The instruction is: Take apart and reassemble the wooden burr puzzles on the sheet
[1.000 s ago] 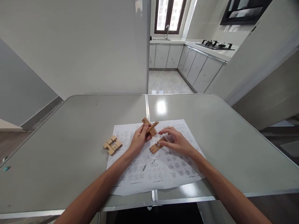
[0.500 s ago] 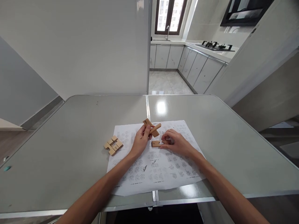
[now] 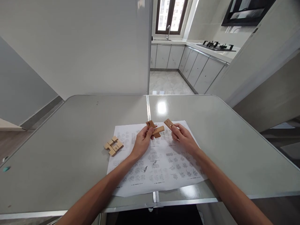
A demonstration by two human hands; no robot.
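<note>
My left hand (image 3: 142, 140) is closed on two crossed wooden puzzle pieces (image 3: 158, 130), held just above the printed sheet. A dark mark like a 3 shows on the upper end of one of them. To the right, my right hand (image 3: 182, 136) pinches another wooden puzzle piece (image 3: 168, 123), raised off the paper and tilted, with a small dark mark near its tip. A short gap separates it from the crossed pair. Left of my hands, several more notched wooden pieces (image 3: 112, 152) lie close together, partly over the sheet's left edge.
The white printed sheet (image 3: 159, 178), covered in small diagrams, lies on the grey folding table (image 3: 77, 150). A metal seam runs down the table's middle. A small teal object (image 3: 7, 168) is at the left edge. Behind are a wall and a kitchen with a stove (image 3: 217, 46).
My right hand has lifted the marked wooden piece off the paper and raised it beside the crossed pair. The left hand has turned its two pieces slightly.
</note>
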